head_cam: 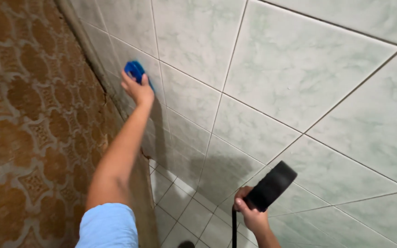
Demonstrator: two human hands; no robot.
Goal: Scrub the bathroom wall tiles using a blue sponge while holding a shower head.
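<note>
My left hand [137, 88] is stretched out and grips a blue scrub brush [135, 70], pressed against the pale green tiled wall [299, 69] close to the corner. My right hand [250, 212] is lower down and holds a black shower head [271, 186] by its handle, head tilted up toward the tiles. A black hose [234, 232] hangs down from it. My left arm wears a light blue short sleeve [109, 226].
A brown patterned wall [28, 119] fills the left side and meets the tiled wall at a dark corner joint [98, 76]. Lighter floor tiles [180, 209] show at the bottom, with a dark drain [186, 244] at the lower edge.
</note>
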